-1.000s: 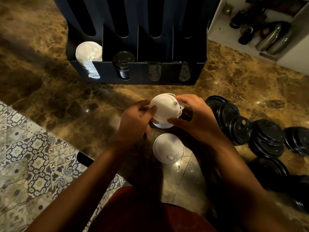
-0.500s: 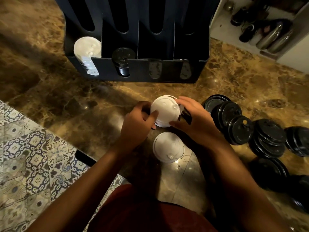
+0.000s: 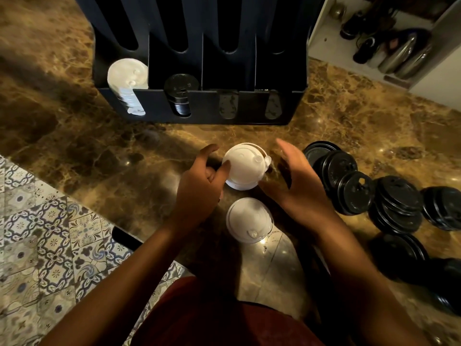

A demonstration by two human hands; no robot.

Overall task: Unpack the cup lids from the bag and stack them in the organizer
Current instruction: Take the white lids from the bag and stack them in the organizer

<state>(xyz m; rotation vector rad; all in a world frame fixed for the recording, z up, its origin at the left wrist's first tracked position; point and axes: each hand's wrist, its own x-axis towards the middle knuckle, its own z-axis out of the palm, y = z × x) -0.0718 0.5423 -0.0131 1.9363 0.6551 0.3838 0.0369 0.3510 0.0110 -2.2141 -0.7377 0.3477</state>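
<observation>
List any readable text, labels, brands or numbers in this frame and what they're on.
None can be read.
Black plastic lid on top of the stack in the dark organizer's second slot: faint raised marks, too small and blurred.
White plastic lid stack between the hands: moulded relief only, no legible letters.
Loose black plastic lids on the marble counter: embossing is unreadable.

Two lid stacks are set before the organizer, between both hands; more lids are spread to the right.
</observation>
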